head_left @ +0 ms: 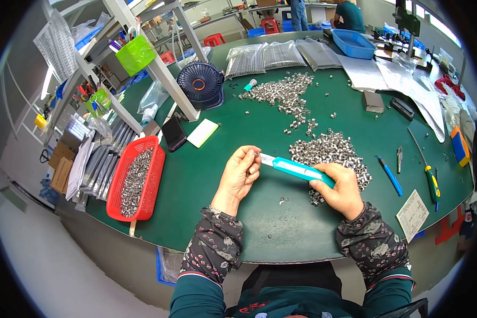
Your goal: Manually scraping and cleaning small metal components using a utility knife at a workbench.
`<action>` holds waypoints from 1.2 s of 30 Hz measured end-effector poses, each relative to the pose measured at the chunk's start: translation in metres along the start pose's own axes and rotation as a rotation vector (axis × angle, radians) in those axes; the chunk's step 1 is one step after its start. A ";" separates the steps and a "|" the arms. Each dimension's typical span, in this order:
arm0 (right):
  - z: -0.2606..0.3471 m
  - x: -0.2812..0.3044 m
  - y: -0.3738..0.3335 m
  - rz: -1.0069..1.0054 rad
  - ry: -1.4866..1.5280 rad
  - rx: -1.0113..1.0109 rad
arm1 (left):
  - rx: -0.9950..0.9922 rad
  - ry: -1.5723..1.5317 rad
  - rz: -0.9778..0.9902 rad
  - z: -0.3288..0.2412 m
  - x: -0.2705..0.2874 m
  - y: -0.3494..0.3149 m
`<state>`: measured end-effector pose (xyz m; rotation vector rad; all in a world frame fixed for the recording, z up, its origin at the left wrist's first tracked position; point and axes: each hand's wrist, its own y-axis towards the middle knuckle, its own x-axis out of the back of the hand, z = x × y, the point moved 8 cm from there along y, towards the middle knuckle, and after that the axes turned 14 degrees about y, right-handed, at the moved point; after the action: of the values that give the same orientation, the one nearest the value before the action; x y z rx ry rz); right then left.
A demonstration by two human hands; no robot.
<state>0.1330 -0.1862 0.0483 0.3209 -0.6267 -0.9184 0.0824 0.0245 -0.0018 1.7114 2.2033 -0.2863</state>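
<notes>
My left hand (235,177) pinches a small metal ring (257,155) between thumb and fingers, over the near middle of the green table (281,238). In my right hand (342,191) is a teal utility knife (298,169), its blade out and pointing left. The blade tip meets the ring or lies right beside it; I cannot tell which. Just behind the knife and my right hand spreads a heap of small silvery metal rings (328,149). A few tiny scraps (283,200) lie on the table below the knife.
Farther back lies another heap of rings (283,94). A red basket (155,183) of rings stands at left, near a phone (173,133), a notepad (202,133) and a fan (200,84). At right are a blue pen-like tool (390,176), a screwdriver (432,183) and a paper card (413,214).
</notes>
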 end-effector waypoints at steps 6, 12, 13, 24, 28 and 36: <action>-0.004 -0.001 0.000 0.020 0.057 -0.068 | 0.019 0.024 -0.024 -0.001 -0.003 -0.002; -0.012 -0.004 0.000 0.081 0.116 -0.158 | 0.026 0.121 -0.041 0.001 0.000 -0.003; -0.011 -0.003 0.000 0.079 0.116 -0.150 | 0.036 0.146 -0.057 0.001 0.000 -0.003; 0.024 0.001 -0.003 -0.021 -0.239 0.149 | 0.097 0.240 -0.129 0.006 0.003 -0.004; 0.025 0.015 -0.001 -0.181 -0.166 0.216 | 0.149 0.205 -0.175 0.010 0.004 -0.006; 0.014 0.019 0.002 -0.190 -0.008 0.130 | 0.147 0.186 -0.156 0.010 0.004 -0.005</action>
<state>0.1333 -0.2004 0.0670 0.4998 -0.6727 -1.0630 0.0782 0.0233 -0.0130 1.7038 2.5138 -0.3479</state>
